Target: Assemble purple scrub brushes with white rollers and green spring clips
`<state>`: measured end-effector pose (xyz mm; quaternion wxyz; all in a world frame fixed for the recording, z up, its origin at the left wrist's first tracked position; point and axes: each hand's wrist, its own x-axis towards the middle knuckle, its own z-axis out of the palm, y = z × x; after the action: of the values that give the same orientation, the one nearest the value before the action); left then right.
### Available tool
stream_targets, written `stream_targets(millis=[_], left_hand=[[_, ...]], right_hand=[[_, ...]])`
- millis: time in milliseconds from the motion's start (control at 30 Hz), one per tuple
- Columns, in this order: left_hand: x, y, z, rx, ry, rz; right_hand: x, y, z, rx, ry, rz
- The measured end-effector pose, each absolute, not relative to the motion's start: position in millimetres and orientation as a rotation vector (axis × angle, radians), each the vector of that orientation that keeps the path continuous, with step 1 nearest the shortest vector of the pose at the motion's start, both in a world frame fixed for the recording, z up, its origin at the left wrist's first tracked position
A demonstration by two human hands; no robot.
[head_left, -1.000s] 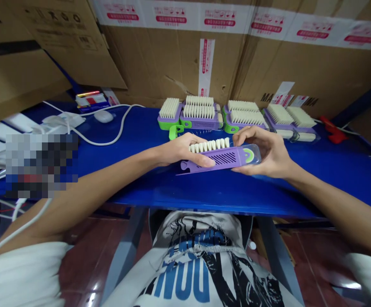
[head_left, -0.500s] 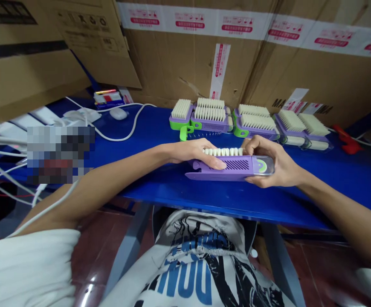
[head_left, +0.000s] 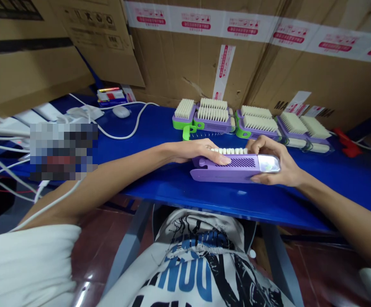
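Both hands hold a purple brush [head_left: 233,172] with cream bristles on top, just above the front part of the table. My left hand [head_left: 200,152] is closed on its left part, the thumb lying along the slotted side. At the opposite end, my right hand [head_left: 278,161] grips around the clear end piece [head_left: 268,163], which catches a bright glare. A gap shows between the upper body and the lower purple piece at the left end. My fingers hide part of the bristles and the far side.
Similar brushes [head_left: 213,113] stand bristles-up along the back of the blue table [head_left: 160,187], some with green ends. A small green part [head_left: 186,133] sits in front of them. To the left are a white mouse [head_left: 121,111], cables and small boxes [head_left: 111,97]. Large cardboard boxes [head_left: 179,64] stand behind.
The brush has turned slightly in my hands, and its clear end now shines white where a green mark showed before. The view has shifted a little; both hands keep their hold.
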<state>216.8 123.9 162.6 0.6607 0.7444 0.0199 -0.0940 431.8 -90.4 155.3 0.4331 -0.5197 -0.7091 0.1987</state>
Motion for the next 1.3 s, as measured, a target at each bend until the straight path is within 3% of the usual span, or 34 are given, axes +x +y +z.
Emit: stream_targets(millis=[367,500,633,767,933,1067,1300], left_hand=[[219,152,149,1.602,0.041,-0.348],[215,158,148,1.642,-0.007,-0.471],[213,153,156,1.779,-0.021,-0.36],[207,155,176,1.881,0.029,-0.075],[196,165,199,2.138,-0.187,0.376],[202,160,186,2.367,-0.203,0.475],[218,163,160,2.13,-0.258,0.417]], right_hand=[[431,-101,163,-1.316,-2.088,-0.203],[431,-102,154,-1.284,-2.217,-0.163],[423,-100,146,-1.201,-2.198,-0.213],[422,-100,155,-1.127,-1.977,-0.352],[421,-102,162,-1.467,-1.629,-0.159],[421,-98,159,-1.424,-1.547,-0.159],[430,-94,161,-1.234,-1.689,-0.162]])
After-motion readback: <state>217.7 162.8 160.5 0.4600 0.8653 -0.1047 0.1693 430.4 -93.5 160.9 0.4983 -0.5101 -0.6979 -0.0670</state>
